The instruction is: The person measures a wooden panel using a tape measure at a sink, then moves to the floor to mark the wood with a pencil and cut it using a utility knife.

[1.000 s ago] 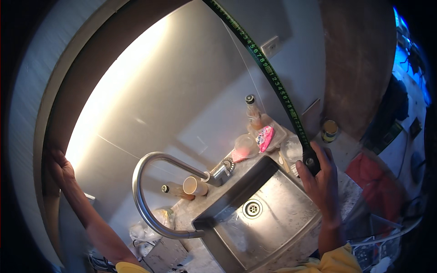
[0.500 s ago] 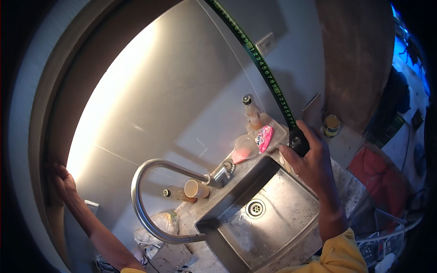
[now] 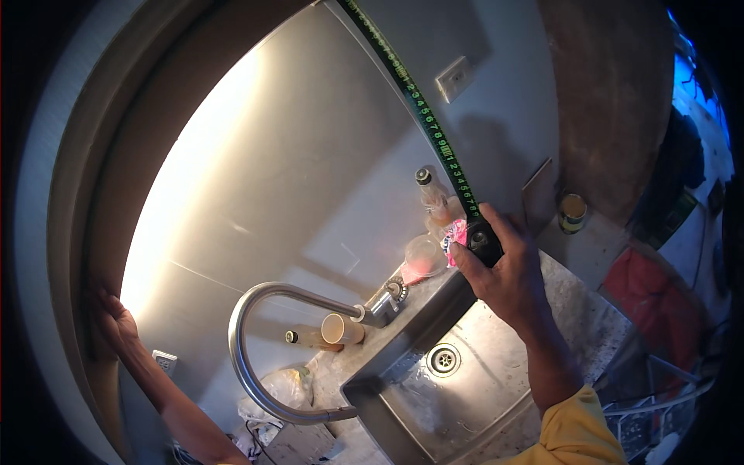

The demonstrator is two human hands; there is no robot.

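My right hand (image 3: 505, 275) is closed round a black tape measure (image 3: 483, 242), held over the back of a steel sink (image 3: 473, 403). Its green tape (image 3: 422, 105) stretches up past the top of the picture. My left hand (image 3: 118, 322) has its fingers curled at the dark edge (image 3: 105, 232) along a bright light strip, fingertips in shadow. Between my hands stand a curved steel faucet (image 3: 256, 298), a beige cup (image 3: 341, 328) and a lying bottle (image 3: 308, 339). Behind the tape measure are an upright bottle (image 3: 430, 194), a plastic tub (image 3: 421, 256) and a pink packet (image 3: 453, 232).
Wall sockets (image 3: 451, 79) are on the grey wall, with another (image 3: 164, 362) near my left forearm. At the right are a yellow can (image 3: 573, 213), a leaning board (image 3: 535, 194), red material (image 3: 643, 283) and a wire rack (image 3: 651, 407). A crumpled bag (image 3: 283, 387) lies left of the sink.
My right hand and the tape measure have moved left and up, and the tape lies further left. My left hand sits slightly lower in the picture, along the same dark edge.
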